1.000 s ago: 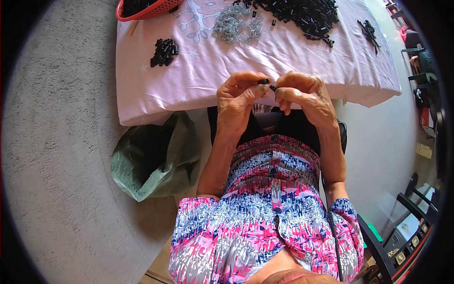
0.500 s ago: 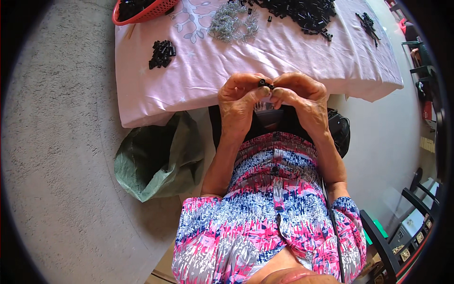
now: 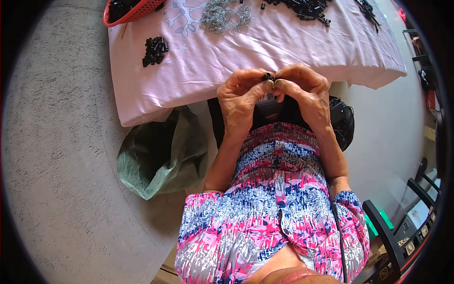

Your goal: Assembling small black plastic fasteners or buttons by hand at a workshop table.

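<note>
My two hands meet at the table's near edge, thumbs and fingertips pressed together. Between the fingertips of my left hand (image 3: 241, 99) sits a small black plastic tube (image 3: 267, 76), one hollow end showing. My right hand (image 3: 306, 94) pinches at its right side, where the fingers hide what they grip. On the pink cloth ahead lie a small heap of black tubular parts (image 3: 155, 50) at left, a tangle of small silvery metal pieces (image 3: 218, 18), and a large pile of black parts (image 3: 307, 8).
A red plastic basket (image 3: 137, 13) with black pieces stands at the table's far left. More thin black parts (image 3: 368, 14) lie at far right. An open green woven sack (image 3: 182, 163) stands on the floor below the pink tablecloth (image 3: 203, 64). A black bag (image 3: 341, 123) is at right.
My view has shifted slightly, so the table's things sit higher in the picture. The tube's hollow end has tilted between my fingertips; both hands keep their pinch.
</note>
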`<move>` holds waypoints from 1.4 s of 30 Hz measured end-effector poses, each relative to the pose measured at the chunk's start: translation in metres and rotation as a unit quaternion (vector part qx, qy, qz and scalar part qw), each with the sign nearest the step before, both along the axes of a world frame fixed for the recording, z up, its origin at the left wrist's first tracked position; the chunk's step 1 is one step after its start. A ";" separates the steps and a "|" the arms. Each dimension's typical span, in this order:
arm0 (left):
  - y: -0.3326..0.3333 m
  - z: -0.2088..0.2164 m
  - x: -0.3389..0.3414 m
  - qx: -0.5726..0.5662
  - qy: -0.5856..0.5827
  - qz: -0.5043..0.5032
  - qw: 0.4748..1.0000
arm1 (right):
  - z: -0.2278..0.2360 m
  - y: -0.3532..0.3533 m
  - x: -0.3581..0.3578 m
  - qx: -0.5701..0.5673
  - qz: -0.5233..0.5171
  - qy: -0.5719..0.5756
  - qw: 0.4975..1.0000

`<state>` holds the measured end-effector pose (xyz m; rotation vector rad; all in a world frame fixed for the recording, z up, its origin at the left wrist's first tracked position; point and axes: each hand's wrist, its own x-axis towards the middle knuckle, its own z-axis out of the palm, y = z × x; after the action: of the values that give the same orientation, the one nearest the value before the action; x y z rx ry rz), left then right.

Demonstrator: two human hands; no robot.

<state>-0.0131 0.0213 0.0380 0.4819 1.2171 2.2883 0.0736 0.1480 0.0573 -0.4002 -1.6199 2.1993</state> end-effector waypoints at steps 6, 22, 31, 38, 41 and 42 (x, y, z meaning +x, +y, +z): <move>-0.007 -0.005 -0.002 -0.038 -0.017 -0.013 0.999 | -0.007 0.001 0.008 -0.040 -0.021 0.036 0.998; -0.010 -0.001 0.001 -0.021 0.034 -0.046 0.998 | -0.009 -0.008 0.009 0.004 -0.032 0.020 0.999; -0.016 -0.008 0.000 -0.058 0.042 -0.044 0.996 | -0.014 -0.007 0.011 0.003 0.003 0.027 1.000; -0.016 -0.008 0.000 -0.049 0.009 -0.065 0.997 | -0.022 -0.005 0.015 0.059 0.001 0.043 0.997; -0.017 -0.009 0.001 -0.045 0.019 -0.068 0.997 | -0.022 -0.005 0.016 0.062 -0.004 0.041 0.997; -0.017 -0.009 0.001 -0.044 0.026 -0.069 0.996 | -0.023 -0.005 0.016 0.078 -0.006 0.050 0.996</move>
<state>-0.0119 0.0043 0.0286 0.5775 1.2641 2.1095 0.0892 0.1432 0.0347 -0.2509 -1.7165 2.0323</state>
